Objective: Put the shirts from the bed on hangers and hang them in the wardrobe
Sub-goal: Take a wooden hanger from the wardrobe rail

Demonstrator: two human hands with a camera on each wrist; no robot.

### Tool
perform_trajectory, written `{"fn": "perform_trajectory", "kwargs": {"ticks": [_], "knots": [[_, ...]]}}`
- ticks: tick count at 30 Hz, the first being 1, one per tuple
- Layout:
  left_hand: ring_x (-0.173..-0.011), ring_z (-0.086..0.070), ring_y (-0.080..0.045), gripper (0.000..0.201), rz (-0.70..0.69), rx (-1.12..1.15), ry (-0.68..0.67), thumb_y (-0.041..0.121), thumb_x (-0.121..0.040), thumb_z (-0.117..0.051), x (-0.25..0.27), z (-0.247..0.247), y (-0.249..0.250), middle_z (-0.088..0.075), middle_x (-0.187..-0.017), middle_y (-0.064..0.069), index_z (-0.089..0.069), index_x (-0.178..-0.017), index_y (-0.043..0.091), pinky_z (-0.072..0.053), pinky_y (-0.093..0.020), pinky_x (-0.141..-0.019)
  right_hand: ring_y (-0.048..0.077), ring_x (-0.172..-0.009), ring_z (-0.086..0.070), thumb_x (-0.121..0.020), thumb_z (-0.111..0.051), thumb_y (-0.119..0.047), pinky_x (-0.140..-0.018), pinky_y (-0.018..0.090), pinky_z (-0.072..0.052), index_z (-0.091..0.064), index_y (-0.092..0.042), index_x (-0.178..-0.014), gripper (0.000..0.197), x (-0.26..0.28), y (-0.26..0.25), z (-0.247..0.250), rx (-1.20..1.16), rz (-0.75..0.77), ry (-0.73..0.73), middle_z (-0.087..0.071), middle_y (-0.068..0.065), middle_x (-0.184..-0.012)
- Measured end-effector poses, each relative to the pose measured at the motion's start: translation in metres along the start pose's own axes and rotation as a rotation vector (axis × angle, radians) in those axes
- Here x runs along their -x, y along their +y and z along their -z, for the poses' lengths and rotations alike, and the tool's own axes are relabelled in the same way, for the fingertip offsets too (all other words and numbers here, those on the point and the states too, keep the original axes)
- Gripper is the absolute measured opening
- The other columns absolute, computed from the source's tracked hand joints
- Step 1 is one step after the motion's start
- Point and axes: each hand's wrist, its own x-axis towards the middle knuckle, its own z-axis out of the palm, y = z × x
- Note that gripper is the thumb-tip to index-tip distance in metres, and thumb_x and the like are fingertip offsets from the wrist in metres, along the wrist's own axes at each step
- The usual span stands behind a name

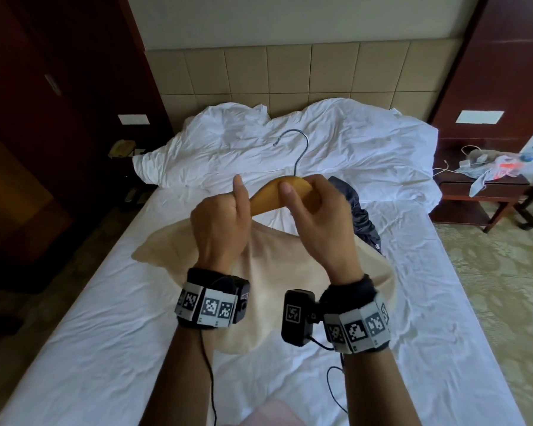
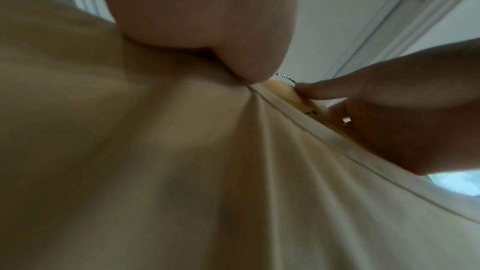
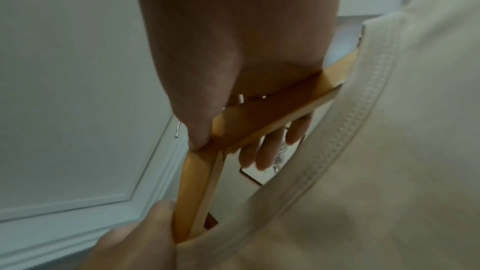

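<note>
1. Hanger (image 1: 277, 192) – wooden, with a metal hook (image 1: 293, 149). It is held above the bed (image 1: 105, 318), with the hook pointing toward the headboard (image 1: 290, 72).
2. Right hand (image 1: 317, 216) – grip closed around the middle of the hanger, next to the base of the hook. The thumb lies on the near face; the right wrist view shows the fingers (image 3: 262, 151) wrapped behind the wooden bar.
3. Left hand (image 1: 219, 222) – grip closed on the cream shirt (image 1: 290, 265) at the left arm of the hanger, thumb raised. The left wrist view shows the cloth bunched and pinched at the neck edge, hard against the wood.
4. Cream shirt – hangs from the hanger and drapes down onto the bed, directly below the hanger. The left arm of the hanger is under the cloth; the centre and the part of the right arm that shows are bare wood.
5. Dark garment (image 1: 360, 210) – crumpled on the bed just right of the hanger, partly behind the right hand.
6. Duvet (image 1: 320, 142) – white, heaped beyond the hanger against the headboard.
7. Nightstand (image 1: 480, 186) – well to the right of the hanger, beside the bed, carrying a bag and cables.
</note>
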Motion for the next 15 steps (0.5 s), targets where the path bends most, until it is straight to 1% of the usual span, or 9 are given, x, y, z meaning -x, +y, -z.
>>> {"fn": "perform_trajectory", "kwargs": {"ticks": [2,3,5,8,9,10,12,13,15], "knots": [[-0.051,-0.059,-0.031,0.075,-0.015,0.057,-0.078,0.041,-0.109,-0.031,0.002,-0.004,0.000,-0.061,-0.051,-0.012,-0.056,-0.051,0.002,-0.035,-0.032,-0.056,0.018,-0.069,-0.068,-0.097,-0.067,-0.059,-0.063,0.043,-0.055,-0.066,-0.020,-0.088,0.040,-0.002,0.007,0.006,-0.030,-0.017,0.002,-0.069,-0.001,-0.071],[-0.053,-0.061,-0.029,0.075,-0.017,0.094,-0.117,0.044,-0.108,-0.030,0.002,-0.006,0.000,-0.062,-0.052,-0.010,-0.059,-0.053,0.001,-0.038,-0.034,-0.056,0.024,-0.069,-0.068,-0.096,-0.067,-0.059,-0.064,0.047,-0.055,-0.067,-0.019,-0.085,0.042,-0.002,0.009,0.010,-0.046,-0.015,0.008,-0.069,0.003,-0.071],[-0.056,-0.063,-0.025,0.079,-0.023,0.131,-0.186,0.051,-0.106,-0.027,0.004,-0.011,-0.001,-0.065,-0.056,-0.008,-0.065,-0.059,0.001,-0.045,-0.037,-0.059,0.030,-0.069,-0.066,-0.097,-0.068,-0.057,-0.065,0.049,-0.053,-0.068,-0.018,-0.083,0.041,-0.002,0.013,0.018,-0.065,-0.005,0.054,-0.068,0.008,-0.071],[-0.051,-0.057,-0.027,0.079,-0.033,0.019,-0.208,0.056,-0.104,-0.021,0.004,-0.014,-0.009,-0.059,-0.050,-0.007,-0.051,-0.049,0.007,-0.043,-0.037,-0.059,0.032,-0.072,-0.069,-0.095,-0.070,-0.059,-0.067,0.051,-0.055,-0.069,-0.020,-0.083,0.041,-0.002,0.017,0.030,-0.087,-0.035,0.159,-0.069,0.008,-0.070],[-0.052,-0.057,-0.028,0.078,-0.020,-0.016,-0.212,0.057,-0.103,-0.020,0.003,-0.014,-0.015,-0.058,-0.050,-0.008,-0.048,-0.048,0.009,-0.045,-0.038,-0.060,0.030,-0.073,-0.071,-0.094,-0.071,-0.059,-0.067,0.049,-0.057,-0.069,-0.022,-0.082,0.039,-0.002,0.018,0.035,-0.094,-0.051,0.190,-0.071,0.006,-0.070],[-0.054,-0.057,-0.030,0.078,0.002,-0.034,-0.215,0.056,-0.103,-0.020,0.002,-0.014,-0.022,-0.059,-0.051,-0.009,-0.048,-0.048,0.009,-0.047,-0.040,-0.063,0.025,-0.074,-0.072,-0.095,-0.072,-0.056,-0.067,0.045,-0.057,-0.069,-0.023,-0.082,0.035,-0.001,0.020,0.041,-0.091,-0.063,0.221,-0.071,0.002,-0.071],[-0.055,-0.058,-0.031,0.079,0.058,-0.027,-0.207,0.052,-0.105,-0.023,0.002,-0.013,-0.036,-0.059,-0.052,-0.011,-0.052,-0.049,0.004,-0.047,-0.040,-0.063,0.005,-0.071,-0.066,-0.096,-0.073,-0.050,-0.067,0.030,-0.050,-0.069,-0.026,-0.083,0.028,-0.001,0.020,0.051,-0.060,-0.077,0.276,-0.069,-0.010,-0.071],[-0.054,-0.058,-0.031,0.080,0.078,-0.008,-0.196,0.050,-0.105,-0.022,0.004,-0.013,-0.041,-0.059,-0.051,-0.011,-0.053,-0.050,0.002,-0.045,-0.039,-0.061,0.000,-0.070,-0.062,-0.096,-0.073,-0.049,-0.067,0.024,-0.047,-0.069,-0.027,-0.083,0.026,-0.001,0.020,0.056,-0.046,-0.084,0.290,-0.067,-0.015,-0.070],[-0.050,-0.057,-0.029,0.082,0.097,0.047,-0.172,0.052,-0.104,-0.018,0.008,-0.013,-0.046,-0.057,-0.049,-0.010,-0.052,-0.049,0.001,-0.042,-0.036,-0.056,-0.003,-0.070,-0.061,-0.096,-0.073,-0.049,-0.066,0.019,-0.044,-0.070,-0.028,-0.084,0.024,-0.001,0.019,0.060,-0.040,-0.090,0.301,-0.066,-0.019,-0.069]]}}
